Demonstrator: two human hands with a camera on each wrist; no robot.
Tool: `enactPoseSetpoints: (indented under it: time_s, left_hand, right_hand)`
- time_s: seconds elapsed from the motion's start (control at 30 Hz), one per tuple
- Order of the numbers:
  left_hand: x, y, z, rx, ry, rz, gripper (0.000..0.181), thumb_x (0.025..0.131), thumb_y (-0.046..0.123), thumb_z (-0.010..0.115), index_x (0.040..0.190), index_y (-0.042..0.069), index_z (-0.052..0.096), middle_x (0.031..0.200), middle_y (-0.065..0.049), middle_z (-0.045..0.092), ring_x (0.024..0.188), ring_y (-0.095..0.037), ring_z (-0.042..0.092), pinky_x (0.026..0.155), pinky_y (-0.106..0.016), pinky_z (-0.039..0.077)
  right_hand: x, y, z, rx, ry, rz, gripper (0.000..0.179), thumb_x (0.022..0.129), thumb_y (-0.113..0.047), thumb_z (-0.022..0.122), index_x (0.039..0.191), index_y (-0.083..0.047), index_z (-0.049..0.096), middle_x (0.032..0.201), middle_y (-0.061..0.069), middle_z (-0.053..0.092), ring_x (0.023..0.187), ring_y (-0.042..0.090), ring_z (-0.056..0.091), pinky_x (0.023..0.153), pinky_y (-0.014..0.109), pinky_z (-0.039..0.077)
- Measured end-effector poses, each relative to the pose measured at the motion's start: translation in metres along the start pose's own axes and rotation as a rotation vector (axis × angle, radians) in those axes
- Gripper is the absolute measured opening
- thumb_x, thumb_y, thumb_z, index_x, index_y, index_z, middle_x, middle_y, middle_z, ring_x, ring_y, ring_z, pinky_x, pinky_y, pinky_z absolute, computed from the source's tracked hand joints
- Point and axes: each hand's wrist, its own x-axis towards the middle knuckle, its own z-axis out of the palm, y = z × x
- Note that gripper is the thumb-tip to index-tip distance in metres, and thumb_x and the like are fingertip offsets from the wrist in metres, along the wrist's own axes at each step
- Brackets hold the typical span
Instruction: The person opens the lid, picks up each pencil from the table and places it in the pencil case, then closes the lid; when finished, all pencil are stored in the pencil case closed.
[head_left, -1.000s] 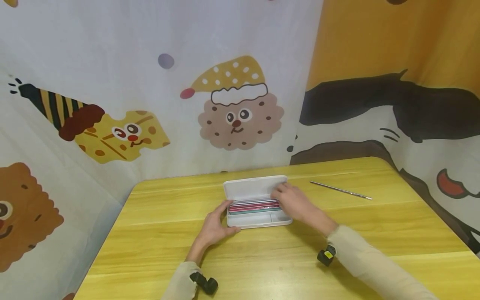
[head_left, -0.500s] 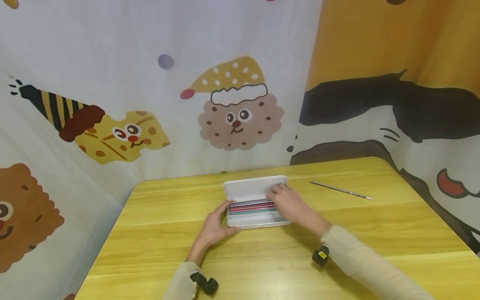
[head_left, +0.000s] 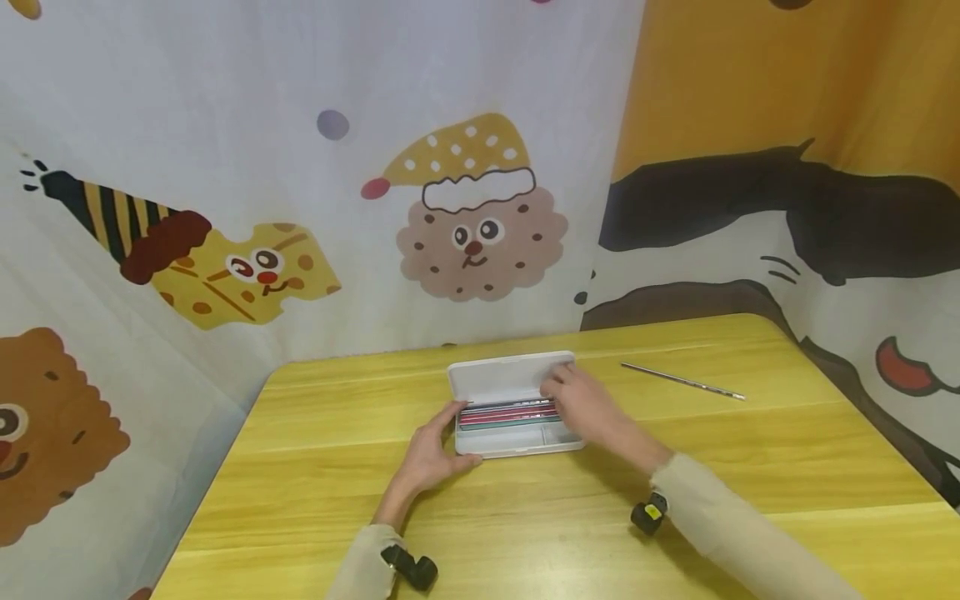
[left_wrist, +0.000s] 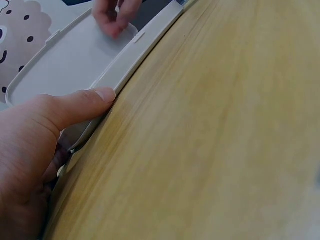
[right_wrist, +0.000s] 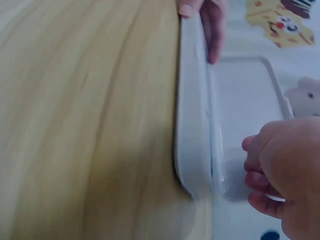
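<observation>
A white pencil case [head_left: 498, 440] lies with its lid raised at the back. Several pencils [head_left: 498, 417], red, teal and dark, lie side by side in its long rear compartment. My left hand [head_left: 427, 460] grips the case's left end, thumb at the front edge and fingers behind; the left wrist view shows that thumb [left_wrist: 95, 100] on the front wall. Over the right end, my right hand [head_left: 588, 408] hovers close to the pencils and lid, covering their right ends. In the right wrist view its fingers [right_wrist: 260, 185] are loosely bent, with nothing visible between them.
A single silvery pencil [head_left: 682, 382] lies slantwise on the yellow wood-grain table [head_left: 570, 533], right of the case. Behind the table hangs a cartoon-printed cloth [head_left: 360, 275]. Each sleeve carries a small black camera [head_left: 648, 514].
My right hand shifted slightly left over the pencils, then back up and right. More of the pencils' right ends shows now than half a second ago. The left hand and the case stayed put.
</observation>
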Motion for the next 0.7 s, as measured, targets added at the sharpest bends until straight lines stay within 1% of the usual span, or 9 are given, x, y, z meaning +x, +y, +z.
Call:
enactPoseSetpoints:
  time_s: [0.03,0.17,0.23,0.27,0.33,0.47,0.53,0.57,0.7]
  left_hand:
    - [0.000,0.000,0.000,-0.002,0.000,0.000,0.092,0.071,0.021,0.092,0.149,0.013,0.044,0.154,-0.011,0.042,0.137,-0.027,0.042,0.113,-0.040,0.034]
    - [0.000,0.000,0.001,-0.005,0.006,0.007,0.092,0.070,0.021,0.092,0.149,0.014,0.045,0.153,-0.012,0.043,0.137,-0.028,0.043,0.113,-0.040,0.035]
    - [0.000,0.000,0.000,-0.019,0.005,0.011,0.092,0.071,0.020,0.092,0.149,0.013,0.045,0.153,-0.013,0.043,0.136,-0.029,0.044,0.112,-0.040,0.036]
    - [0.000,0.001,0.000,-0.021,0.007,0.013,0.092,0.071,0.020,0.092,0.149,0.012,0.045,0.153,-0.014,0.043,0.136,-0.030,0.044,0.112,-0.040,0.036]
    - [0.000,0.001,0.000,-0.029,0.002,0.008,0.092,0.071,0.019,0.092,0.149,0.012,0.044,0.153,-0.014,0.042,0.137,-0.030,0.043,0.112,-0.039,0.035]
    - [-0.001,0.001,0.000,-0.015,0.002,-0.003,0.091,0.071,0.021,0.092,0.149,0.012,0.045,0.154,-0.014,0.041,0.139,-0.030,0.041,0.113,-0.042,0.034]
    - [0.000,0.001,-0.001,0.000,0.003,-0.008,0.091,0.071,0.022,0.092,0.148,0.013,0.046,0.154,-0.013,0.041,0.139,-0.029,0.040,0.114,-0.042,0.033]
    - [0.000,0.001,-0.001,0.007,0.008,0.000,0.091,0.070,0.023,0.092,0.148,0.013,0.046,0.153,-0.014,0.042,0.139,-0.030,0.040,0.114,-0.044,0.033]
    - [0.000,0.001,-0.001,0.024,0.015,0.004,0.090,0.070,0.025,0.092,0.148,0.013,0.047,0.153,-0.012,0.043,0.140,-0.029,0.039,0.115,-0.044,0.032]
  right_hand:
    - [-0.003,0.004,-0.003,0.021,0.025,0.008,0.024,0.075,0.011,0.072,0.094,-0.004,0.071,0.104,0.013,0.064,0.095,0.029,0.061,0.084,0.039,0.057]
    - [-0.023,0.026,-0.020,0.085,0.093,0.078,0.023,0.077,0.011,0.071,0.097,0.000,0.070,0.097,0.012,0.064,0.083,0.026,0.062,0.071,0.037,0.058]
    - [-0.036,0.040,-0.028,0.091,0.107,0.129,0.022,0.079,0.010,0.071,0.099,0.002,0.070,0.095,0.013,0.065,0.080,0.026,0.062,0.068,0.039,0.057]
    - [-0.043,0.047,-0.033,0.091,0.108,0.160,0.022,0.080,0.010,0.071,0.101,0.002,0.070,0.093,0.013,0.064,0.078,0.026,0.061,0.065,0.038,0.056]
    - [-0.058,0.061,-0.043,0.091,0.098,0.221,0.021,0.083,0.008,0.071,0.103,0.003,0.070,0.094,0.014,0.064,0.077,0.026,0.060,0.061,0.039,0.055]
    - [-0.091,0.090,-0.058,0.098,0.085,0.302,0.021,0.084,0.008,0.070,0.104,0.005,0.069,0.095,0.017,0.064,0.079,0.032,0.059,0.061,0.046,0.053]
    - [-0.106,0.105,-0.061,0.095,0.088,0.324,0.021,0.082,0.008,0.070,0.103,0.006,0.069,0.093,0.017,0.064,0.081,0.034,0.060,0.063,0.049,0.052]
    - [-0.112,0.110,-0.063,0.092,0.095,0.333,0.021,0.081,0.009,0.071,0.101,0.006,0.069,0.091,0.017,0.064,0.081,0.035,0.060,0.064,0.051,0.052]
    - [-0.133,0.127,-0.068,0.079,0.102,0.380,0.020,0.079,0.008,0.072,0.099,0.007,0.069,0.092,0.021,0.063,0.081,0.039,0.060,0.065,0.054,0.052]
